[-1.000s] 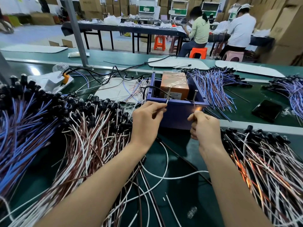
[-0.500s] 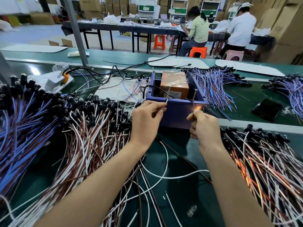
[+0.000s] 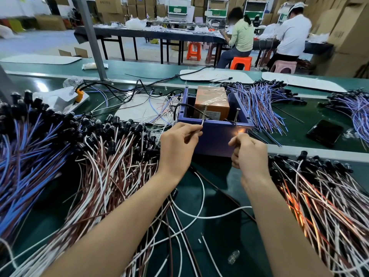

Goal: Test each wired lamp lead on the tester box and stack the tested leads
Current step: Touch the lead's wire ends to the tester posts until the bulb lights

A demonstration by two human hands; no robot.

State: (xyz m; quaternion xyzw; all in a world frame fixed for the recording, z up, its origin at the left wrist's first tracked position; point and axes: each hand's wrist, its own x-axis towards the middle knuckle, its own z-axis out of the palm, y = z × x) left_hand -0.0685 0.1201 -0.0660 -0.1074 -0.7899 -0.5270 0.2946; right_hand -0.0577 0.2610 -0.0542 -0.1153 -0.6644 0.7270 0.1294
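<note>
Our left hand [image 3: 179, 144] pinches the thin end of a lamp lead [image 3: 197, 131] between thumb and fingers, touching it to the left screw post [image 3: 204, 114] on the front rim of the purple tester box [image 3: 215, 138]. Our right hand [image 3: 249, 152], fingers curled tight, pinches the lead just below the right screw post [image 3: 237, 114], where a small orange glow [image 3: 240, 129] shows. The box stands on the green table [image 3: 219, 236] between a heap of brown-and-white leads [image 3: 103, 166] on our left and another heap [image 3: 319, 196] on our right.

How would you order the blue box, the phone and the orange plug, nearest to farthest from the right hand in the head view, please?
1. Blue box, just ahead of the right hand.
2. Phone, to the right on the belt.
3. Orange plug, far left across the belt.
</note>
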